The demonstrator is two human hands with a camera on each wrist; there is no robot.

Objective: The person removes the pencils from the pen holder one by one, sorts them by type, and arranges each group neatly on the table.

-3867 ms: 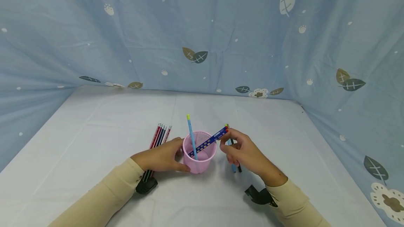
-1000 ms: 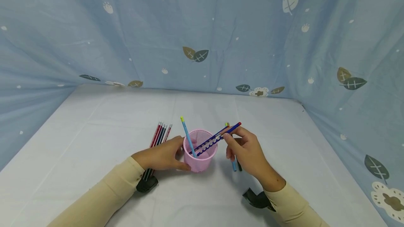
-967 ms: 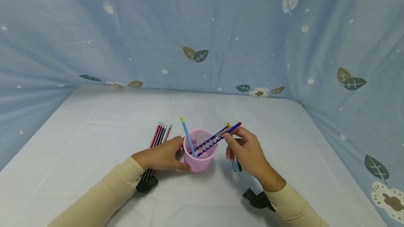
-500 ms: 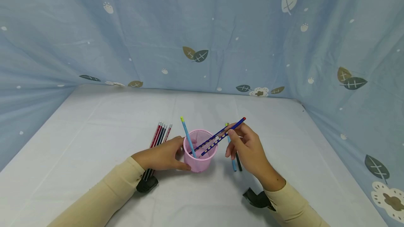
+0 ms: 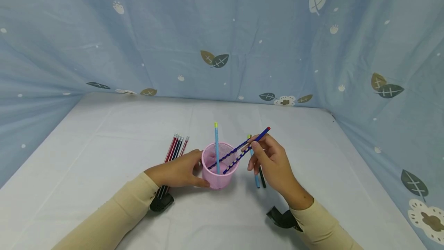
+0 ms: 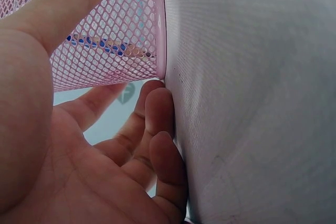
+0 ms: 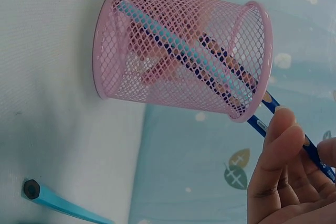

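Note:
My left hand grips the side of a pink mesh pencil cup that stands upright on the table. My right hand pinches a dark blue pencil with a red end between thumb and fingers, its lower part slanting inside the cup. A second dark blue pencil leans against the right rim. Nearly upright in the cup is a light blue pencil with a yellow-green tip. Through the mesh in the right wrist view, the light blue pencil crosses the dark ones.
Several red and dark pencils lie partly under the left forearm. A light blue pencil and a black pencil lie below the right hand. Black straps hang at the wrists. Blue patterned cloth rises behind the white table.
The light blue pencil in the cup has swung from leaning left to nearly upright. The right hand's dark blue pencil has shifted right, away from the second one. The left hand stays on the cup.

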